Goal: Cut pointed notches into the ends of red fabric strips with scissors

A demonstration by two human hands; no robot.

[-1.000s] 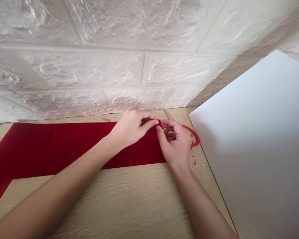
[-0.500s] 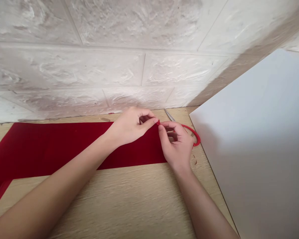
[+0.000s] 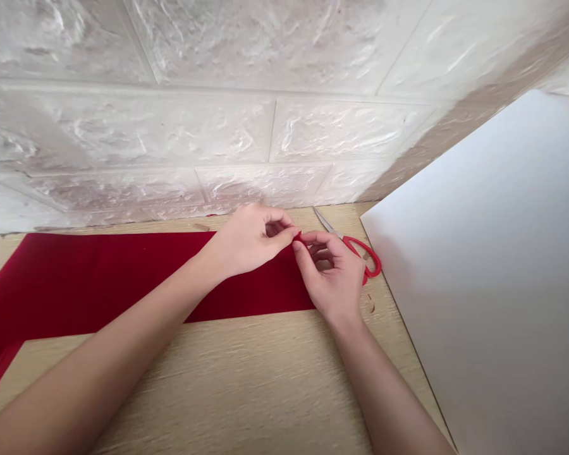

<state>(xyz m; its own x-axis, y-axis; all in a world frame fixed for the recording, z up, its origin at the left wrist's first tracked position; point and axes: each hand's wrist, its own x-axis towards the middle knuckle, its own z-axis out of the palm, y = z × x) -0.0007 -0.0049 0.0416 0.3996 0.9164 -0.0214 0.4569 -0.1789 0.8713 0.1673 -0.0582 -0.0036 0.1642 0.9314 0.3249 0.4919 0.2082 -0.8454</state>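
Note:
A long sheet of dark red velvet paper [image 3: 123, 278] lies flat on the wooden table [image 3: 246, 379], running off the left side. My left hand [image 3: 249, 240] and my right hand [image 3: 334, 275] meet at its far right corner. Both pinch that corner between thumb and fingertips, the fingers closed on a small raised bit of red edge. Red-handled scissors [image 3: 360, 249] lie on the table just behind my right hand, blades pointing toward the wall, partly hidden by my fingers.
A large white board [image 3: 493, 265] covers the right side of the table, its edge close to the scissors. A white textured brick wall [image 3: 218, 107] rises right behind the red sheet. Small red scraps [image 3: 370, 306] lie by my right wrist.
Both hands stay at the sheet's corner. My right thumb and fingers have shifted slightly left along the edge, uncovering more of the scissors.

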